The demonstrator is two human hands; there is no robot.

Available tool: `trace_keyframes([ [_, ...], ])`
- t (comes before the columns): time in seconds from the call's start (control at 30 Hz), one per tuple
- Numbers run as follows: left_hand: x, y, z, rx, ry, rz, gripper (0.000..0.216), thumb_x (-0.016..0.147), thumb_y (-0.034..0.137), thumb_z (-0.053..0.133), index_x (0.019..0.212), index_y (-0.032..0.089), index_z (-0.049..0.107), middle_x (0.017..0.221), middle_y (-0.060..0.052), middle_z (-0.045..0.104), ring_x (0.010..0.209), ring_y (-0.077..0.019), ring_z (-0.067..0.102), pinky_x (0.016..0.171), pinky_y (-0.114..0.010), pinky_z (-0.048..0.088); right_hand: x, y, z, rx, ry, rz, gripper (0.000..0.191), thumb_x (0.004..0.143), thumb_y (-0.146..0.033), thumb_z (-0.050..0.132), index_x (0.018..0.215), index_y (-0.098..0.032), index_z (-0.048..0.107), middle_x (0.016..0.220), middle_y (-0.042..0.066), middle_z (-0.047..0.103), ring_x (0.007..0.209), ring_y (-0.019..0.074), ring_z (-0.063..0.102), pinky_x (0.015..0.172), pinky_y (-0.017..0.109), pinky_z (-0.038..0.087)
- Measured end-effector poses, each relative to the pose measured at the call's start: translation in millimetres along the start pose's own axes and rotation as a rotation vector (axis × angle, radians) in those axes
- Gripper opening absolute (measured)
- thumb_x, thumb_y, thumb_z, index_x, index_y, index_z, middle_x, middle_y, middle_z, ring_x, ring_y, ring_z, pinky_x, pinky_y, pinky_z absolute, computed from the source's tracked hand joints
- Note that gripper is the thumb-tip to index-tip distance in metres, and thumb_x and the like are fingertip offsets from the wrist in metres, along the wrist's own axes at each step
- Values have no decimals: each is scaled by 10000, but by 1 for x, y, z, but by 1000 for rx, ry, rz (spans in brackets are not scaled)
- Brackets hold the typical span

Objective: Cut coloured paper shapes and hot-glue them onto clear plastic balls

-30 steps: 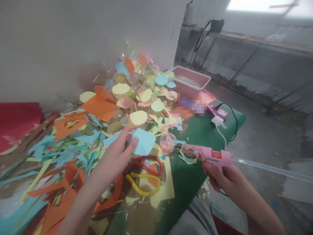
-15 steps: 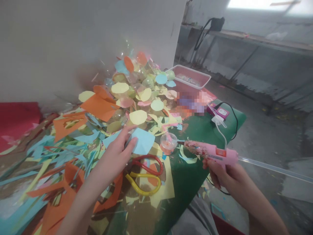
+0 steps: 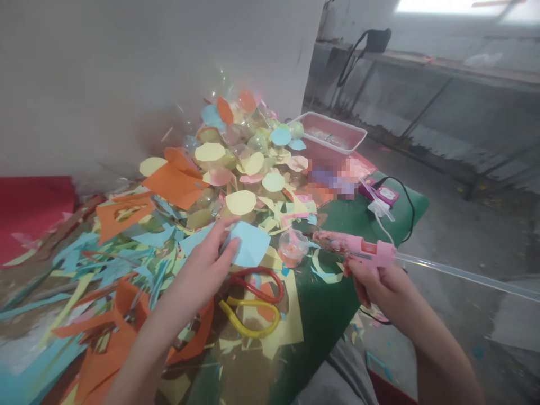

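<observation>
My right hand (image 3: 375, 281) is closed round the handle of a pink hot glue gun (image 3: 375, 253), with a long clear glue stick out of its back. The nozzle points left, at the rim of a small clear plastic cup (image 3: 293, 247) with orange bits in it. My left hand (image 3: 215, 247) pinches a piece of light blue paper (image 3: 252, 243), thumb on top, other fingertips partly hidden behind it. Below that hand lie scissors with one red handle (image 3: 276, 281) and one yellow handle (image 3: 253, 332); their blades are hidden.
A heap of clear plastic cups with coloured paper discs (image 3: 240, 202) rises against the wall. Paper scraps (image 3: 122, 270) cover the left side. A pink plastic tub (image 3: 333, 135), a magenta box (image 3: 386, 194) and a black cable (image 3: 411, 216) are on the green table (image 3: 324, 337).
The glue gun has moved slightly left and up, its nozzle now over the cup's edge. My left hand and the blue paper look unchanged apart from a small camera shift.
</observation>
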State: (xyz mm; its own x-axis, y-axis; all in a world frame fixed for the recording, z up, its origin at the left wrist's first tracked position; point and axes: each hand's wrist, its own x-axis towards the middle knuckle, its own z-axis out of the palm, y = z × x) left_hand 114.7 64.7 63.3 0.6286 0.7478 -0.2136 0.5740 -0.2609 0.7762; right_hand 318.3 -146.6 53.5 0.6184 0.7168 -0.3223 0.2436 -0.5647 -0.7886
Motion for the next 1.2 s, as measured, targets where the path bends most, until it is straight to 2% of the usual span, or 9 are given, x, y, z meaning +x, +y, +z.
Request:
trace_keyframes([
  [0.07, 1, 0, 0, -5, -1, 6, 524, 905, 543, 426, 1358, 279, 448, 985, -43, 637, 885, -227, 604, 819, -388, 457, 0, 1, 1, 11, -7, 8, 393, 914, -486, 453, 616, -248, 544, 449, -19, 445, 514, 167, 454, 476, 258, 394],
  [0.2, 2, 0, 1, -7, -1, 6, 530, 906, 542, 427, 1366, 279, 447, 997, -47, 644, 886, -224, 603, 812, -383, 460, 0, 5, 1, 18, 7, 35, 484, 914, -489, 459, 501, -239, 439, 453, -6, 455, 521, 157, 467, 477, 249, 399],
  [0.53, 2, 0, 2, 16, 20, 7, 552, 888, 513, 453, 1374, 252, 470, 1076, -81, 661, 903, -237, 605, 782, -358, 460, 2, 9, 5, 14, 90, 23, 500, 865, -516, 477, 457, -242, 387, 397, -22, 420, 444, 140, 445, 420, 239, 375],
  [0.9, 1, 1, 4, 37, 20, 19, 526, 899, 523, 433, 1354, 261, 478, 867, -10, 613, 746, -184, 557, 711, -326, 440, 0, 13, 4, -10, 109, 44, 486, 860, -523, 499, 474, -237, 424, 415, -22, 457, 446, 140, 457, 445, 249, 388],
  [1.07, 1, 2, 3, 45, 26, 28, 521, 900, 522, 428, 1352, 267, 476, 824, -2, 581, 714, -179, 529, 669, -310, 419, -2, 4, 4, 12, 103, -5, 504, 872, -468, 498, 435, -242, 386, 423, -25, 427, 452, 126, 436, 432, 228, 384],
  [1.2, 1, 3, 2, 62, 17, 10, 502, 906, 525, 423, 1351, 296, 467, 848, 1, 582, 740, -182, 533, 702, -315, 418, -2, 0, 3, 12, 103, 17, 513, 869, -449, 494, 414, -241, 377, 416, -25, 414, 450, 122, 431, 430, 219, 387],
])
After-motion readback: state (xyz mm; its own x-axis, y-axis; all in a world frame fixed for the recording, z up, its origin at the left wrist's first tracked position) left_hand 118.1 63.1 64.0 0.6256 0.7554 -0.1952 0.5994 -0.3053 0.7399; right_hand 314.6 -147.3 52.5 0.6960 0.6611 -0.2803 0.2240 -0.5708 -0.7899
